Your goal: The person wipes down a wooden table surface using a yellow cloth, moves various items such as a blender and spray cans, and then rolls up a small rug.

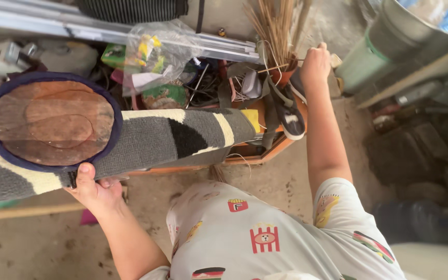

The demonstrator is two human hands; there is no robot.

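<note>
My left hand [95, 191] grips the edge of a stack of mats at the lower left. On top lies an oval brown mat [53, 122] with a dark blue border. Under it a grey, black and cream patterned rug [172, 137] stretches to the right. My right hand [315, 65] reaches forward, its fingers closed around thin sticks of a straw broom [276, 26] that stands upright in the clutter.
A clear plastic bag [156, 52] with small items sits behind the rug. An orange-rimmed crate [265, 150] holds shoes, wires and straps. A green bin [361, 59] stands at the right. Metal rails [79, 26] run along the top. Dark clutter [421, 145] lies on the concrete floor.
</note>
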